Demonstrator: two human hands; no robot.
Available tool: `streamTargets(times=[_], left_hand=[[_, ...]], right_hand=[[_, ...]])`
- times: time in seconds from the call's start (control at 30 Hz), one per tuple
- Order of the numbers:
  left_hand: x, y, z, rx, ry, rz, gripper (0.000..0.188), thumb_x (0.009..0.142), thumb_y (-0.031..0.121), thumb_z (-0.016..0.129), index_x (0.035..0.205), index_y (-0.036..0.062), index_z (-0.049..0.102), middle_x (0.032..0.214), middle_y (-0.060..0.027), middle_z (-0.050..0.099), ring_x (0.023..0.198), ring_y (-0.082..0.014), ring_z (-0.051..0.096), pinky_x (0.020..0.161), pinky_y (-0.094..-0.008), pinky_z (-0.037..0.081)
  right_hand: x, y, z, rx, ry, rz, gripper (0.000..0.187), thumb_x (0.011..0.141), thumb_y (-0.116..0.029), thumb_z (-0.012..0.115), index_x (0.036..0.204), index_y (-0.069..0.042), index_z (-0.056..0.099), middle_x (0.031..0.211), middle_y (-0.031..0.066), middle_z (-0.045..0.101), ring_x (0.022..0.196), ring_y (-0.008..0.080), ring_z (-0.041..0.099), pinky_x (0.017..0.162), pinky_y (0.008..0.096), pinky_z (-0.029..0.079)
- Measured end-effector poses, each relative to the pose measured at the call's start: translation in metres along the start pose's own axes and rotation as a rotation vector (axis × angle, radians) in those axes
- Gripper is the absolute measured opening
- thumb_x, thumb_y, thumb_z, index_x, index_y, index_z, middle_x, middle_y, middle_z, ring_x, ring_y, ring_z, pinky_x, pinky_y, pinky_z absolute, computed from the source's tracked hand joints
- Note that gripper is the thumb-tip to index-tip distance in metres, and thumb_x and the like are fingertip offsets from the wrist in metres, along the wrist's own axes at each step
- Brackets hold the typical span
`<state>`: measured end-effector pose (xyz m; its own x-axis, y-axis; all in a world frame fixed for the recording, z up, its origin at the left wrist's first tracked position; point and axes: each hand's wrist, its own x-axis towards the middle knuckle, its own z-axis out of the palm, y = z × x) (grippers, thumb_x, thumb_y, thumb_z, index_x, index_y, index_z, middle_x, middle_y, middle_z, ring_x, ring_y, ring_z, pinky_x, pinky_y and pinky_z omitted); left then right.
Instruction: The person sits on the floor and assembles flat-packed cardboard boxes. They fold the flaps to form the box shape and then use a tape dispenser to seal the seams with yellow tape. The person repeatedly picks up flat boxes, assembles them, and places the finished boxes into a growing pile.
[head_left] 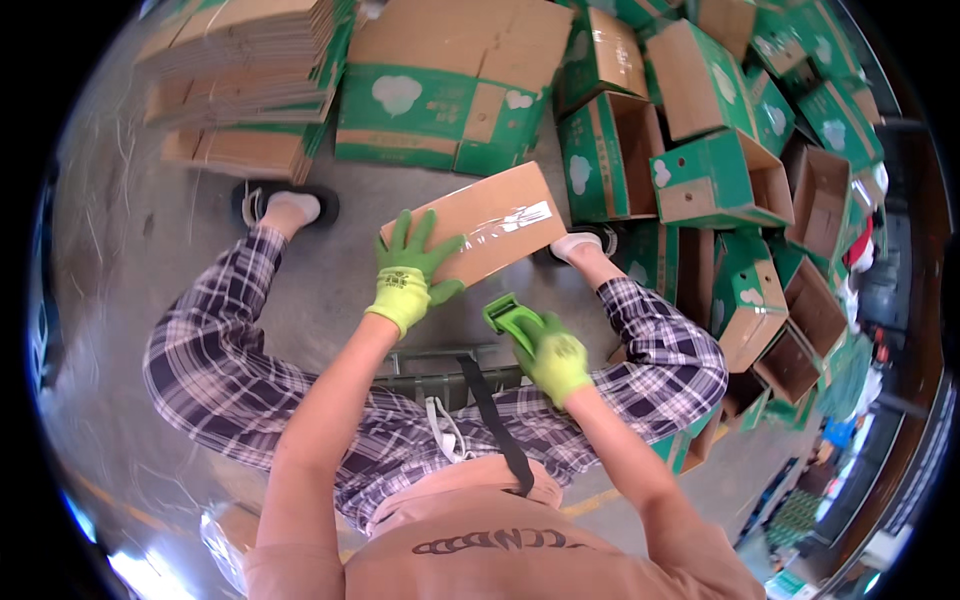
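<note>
A brown cardboard box is between my feet, its plain side up and a shiny strip of clear tape running along it. On its left end lies my left hand, in a green and yellow glove, fingers spread flat against the cardboard. My right hand, gloved alike and slightly blurred, is closed around a green tape dispenser. The dispenser's head is just below the box's near edge, apart from it. My right palm and the dispenser's rear part are hidden by the glove.
Flattened cartons are stacked at the far left. Ahead of the box sits a large green-and-brown carton bundle. Several open green cartons are piled along the right. My shoes flank the box on the concrete floor.
</note>
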<state>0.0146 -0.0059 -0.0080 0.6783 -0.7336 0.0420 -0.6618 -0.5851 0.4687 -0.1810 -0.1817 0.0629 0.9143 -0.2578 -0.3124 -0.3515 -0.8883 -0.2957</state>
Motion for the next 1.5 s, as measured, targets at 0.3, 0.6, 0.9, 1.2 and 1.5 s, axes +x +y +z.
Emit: streamTargets(times=[0.3,0.6,0.9,1.2,1.5], left_hand=[[0.075,-0.105,-0.013,-0.736,-0.255,-0.180,0.070,0.068,0.013,0.083,0.131,0.0020,0.054,0.109,-0.0102,0.068,0.094,-0.0216,0.064,0.079,-0.0350,0.056],[0.007,0.107,-0.167,-0.366,0.044,0.571,0.072,0.069,0.007,0.079,0.135,0.0011,0.051,0.135,-0.0190,0.053,0.126,-0.0349,0.050,0.106,-0.0434,0.039],[0.064,0.250,-0.183,-1.144,-0.083,0.446,0.061,0.075,0.002,0.071,0.133,0.0031,0.052,0.139,-0.0162,0.050,0.127,-0.0336,0.048,0.107,-0.0410,0.037],[0.199,0.057,-0.020,-0.099,-0.459,0.265,0.073,0.083,0.034,0.068,0.146,0.0106,0.039,0.150,-0.0228,0.035,0.138,-0.0424,0.033,0.112,-0.0473,0.032],[0.366,-0.085,-0.035,0.441,-0.085,-0.003,0.072,0.069,0.024,0.079,0.134,0.0137,0.050,0.133,-0.0131,0.052,0.123,-0.0341,0.050,0.104,-0.0466,0.038]], right_hand=[[0.113,-0.016,0.060,0.382,0.039,0.085,0.021,0.077,-0.027,0.061,0.077,-0.009,0.073,0.081,0.0177,0.069,0.081,0.0350,0.068,0.074,0.0457,0.054],[-0.013,0.028,-0.033,0.630,0.265,0.184,0.039,0.087,-0.040,0.061,0.115,-0.013,0.066,0.104,0.0184,0.068,0.096,0.0352,0.065,0.083,0.0451,0.051],[-0.070,0.260,-0.415,1.705,1.477,-0.375,0.035,0.088,-0.020,0.068,0.119,-0.009,0.058,0.107,0.0070,0.064,0.094,0.0198,0.063,0.086,0.0352,0.053],[-0.083,0.199,-0.145,2.344,0.790,-0.435,0.060,0.093,-0.036,0.061,0.139,-0.003,0.041,0.130,0.0196,0.056,0.113,0.0297,0.060,0.087,0.0456,0.053],[-0.022,0.135,-0.150,2.030,0.751,-0.206,0.064,0.085,-0.032,0.074,0.130,0.000,0.042,0.082,0.0165,0.065,0.062,0.0213,0.059,0.054,0.0310,0.045]])
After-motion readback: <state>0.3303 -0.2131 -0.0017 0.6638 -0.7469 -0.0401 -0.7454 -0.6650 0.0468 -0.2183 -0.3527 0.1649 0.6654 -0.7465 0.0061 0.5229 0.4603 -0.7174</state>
